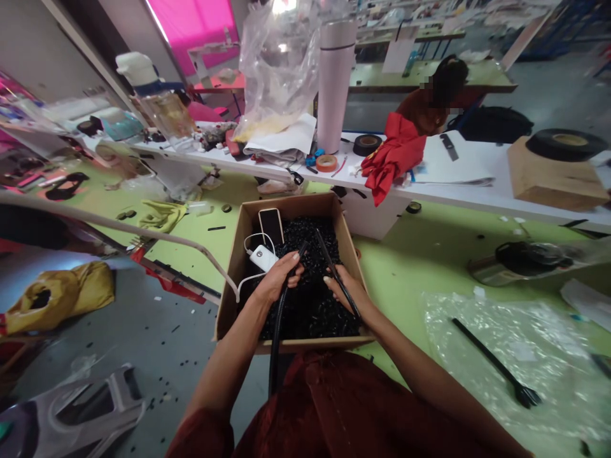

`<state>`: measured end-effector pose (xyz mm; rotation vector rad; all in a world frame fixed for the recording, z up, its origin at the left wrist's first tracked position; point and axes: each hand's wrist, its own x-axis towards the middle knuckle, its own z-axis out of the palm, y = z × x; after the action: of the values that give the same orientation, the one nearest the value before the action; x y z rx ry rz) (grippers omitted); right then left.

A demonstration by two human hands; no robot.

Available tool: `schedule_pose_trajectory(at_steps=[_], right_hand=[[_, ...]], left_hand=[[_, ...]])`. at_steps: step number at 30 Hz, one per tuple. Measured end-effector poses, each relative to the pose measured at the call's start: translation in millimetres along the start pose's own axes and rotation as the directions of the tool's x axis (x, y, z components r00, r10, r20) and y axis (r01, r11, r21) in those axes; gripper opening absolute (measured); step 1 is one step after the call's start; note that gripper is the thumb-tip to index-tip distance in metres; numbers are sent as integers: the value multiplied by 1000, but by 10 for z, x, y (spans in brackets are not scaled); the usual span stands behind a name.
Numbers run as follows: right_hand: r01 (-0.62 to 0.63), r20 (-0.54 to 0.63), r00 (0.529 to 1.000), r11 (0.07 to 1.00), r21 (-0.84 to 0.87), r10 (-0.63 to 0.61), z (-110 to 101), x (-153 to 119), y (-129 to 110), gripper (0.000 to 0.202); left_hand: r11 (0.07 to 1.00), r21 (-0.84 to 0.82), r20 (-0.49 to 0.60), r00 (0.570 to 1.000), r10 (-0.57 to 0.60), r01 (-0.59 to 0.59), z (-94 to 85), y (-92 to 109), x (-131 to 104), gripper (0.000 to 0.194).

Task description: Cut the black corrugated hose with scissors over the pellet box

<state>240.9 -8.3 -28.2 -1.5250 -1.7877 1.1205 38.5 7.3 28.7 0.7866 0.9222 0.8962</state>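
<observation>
My left hand (280, 277) is closed round the upper end of a black ribbed tube (276, 331), which hangs down over the near edge of the box toward my lap. In my right hand (347, 291) is a thin black tube (326, 250), slanting up and to the left, its far end free. Both hands are over a cardboard box (228, 267) filled with small black pieces (315, 321). A phone (272, 226) and a white device with a cable (263, 257) lie on the pieces, just beyond my left hand.
A pale hose (181, 242) curves in over the box's left side. On the shelf ahead stand a pink flask (334, 89), red cloth (396, 152) and tape rolls. A black cable piece (496, 359) lies on plastic at right. A person (432, 95) sits beyond.
</observation>
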Motion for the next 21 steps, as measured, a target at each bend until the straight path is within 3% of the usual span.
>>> schedule_pose_trajectory(at_steps=[6,21], right_hand=[[46,81,996,995,-84,-39,-29,-35,-88,44],[139,74,989,984,-108,-131,-12,-39,-108,48]], left_hand=[[999,47,-63,998,28,-25,17,-2,-4,51],[965,255,-120,989,86,-53,27,-106,36,63]])
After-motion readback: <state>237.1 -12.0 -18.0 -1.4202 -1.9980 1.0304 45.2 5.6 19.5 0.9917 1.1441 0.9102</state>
